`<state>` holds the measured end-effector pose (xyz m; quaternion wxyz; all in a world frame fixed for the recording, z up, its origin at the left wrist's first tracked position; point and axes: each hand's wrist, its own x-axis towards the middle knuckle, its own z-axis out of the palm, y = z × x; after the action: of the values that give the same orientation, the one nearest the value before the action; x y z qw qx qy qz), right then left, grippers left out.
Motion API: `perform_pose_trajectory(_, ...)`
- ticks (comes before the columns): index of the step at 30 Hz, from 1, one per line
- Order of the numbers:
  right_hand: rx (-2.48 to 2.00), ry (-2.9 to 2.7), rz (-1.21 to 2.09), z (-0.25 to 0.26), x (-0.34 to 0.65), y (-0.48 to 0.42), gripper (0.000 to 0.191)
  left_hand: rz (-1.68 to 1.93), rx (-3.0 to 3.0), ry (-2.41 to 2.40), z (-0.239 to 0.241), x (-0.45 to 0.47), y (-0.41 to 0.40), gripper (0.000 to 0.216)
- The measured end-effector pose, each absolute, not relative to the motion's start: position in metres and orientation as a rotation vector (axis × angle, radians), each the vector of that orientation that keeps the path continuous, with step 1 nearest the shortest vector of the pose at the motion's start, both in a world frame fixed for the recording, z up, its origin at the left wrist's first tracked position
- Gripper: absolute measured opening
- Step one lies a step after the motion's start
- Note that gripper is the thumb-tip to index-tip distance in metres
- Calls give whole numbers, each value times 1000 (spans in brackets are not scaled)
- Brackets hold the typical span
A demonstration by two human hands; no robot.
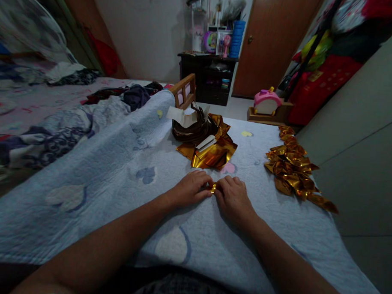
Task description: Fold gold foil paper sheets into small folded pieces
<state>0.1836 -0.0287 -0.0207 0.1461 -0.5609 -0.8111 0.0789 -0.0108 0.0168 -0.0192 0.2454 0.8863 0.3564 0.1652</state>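
Between my two hands, low over the blue bedding, is a small piece of gold foil paper [213, 188]. My left hand [193, 187] has its fingers closed on the foil's left side. From the other side, my right hand [233, 194] pinches it too, and most of the piece is hidden by the fingers. Just beyond them lie shiny gold foil sheets [215, 154], with a dark curled stack of paper [192, 129] behind. Off to the right, a row of folded gold foil pieces [293, 167] lies heaped along the edge.
Light blue heart-patterned bedding [116, 221] covers the surface under my hands. On the left are rumpled clothes [110, 105] and a fan [29, 21]. A dark cabinet [206, 78], a wooden door [270, 46] and a pink toy case [267, 101] stand farther back.
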Motion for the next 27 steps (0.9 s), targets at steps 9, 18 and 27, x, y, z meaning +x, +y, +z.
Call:
perform_pose_trajectory(9, -1646, -2323, 176, -20, 180, -29, 4, 461, 2422, 1011, -20, -7, 17, 4)
perform_pose_trajectory(18, -1686, -2308, 128, -22, 175, -29, 18, 431, 2460, 1058, -24, -5, 14, 4)
perform_pose_trajectory(27, -1815, -2256, 196, -14, 174, -29, 11, 407, 2446, 1173, -25, -6, 10, 9)
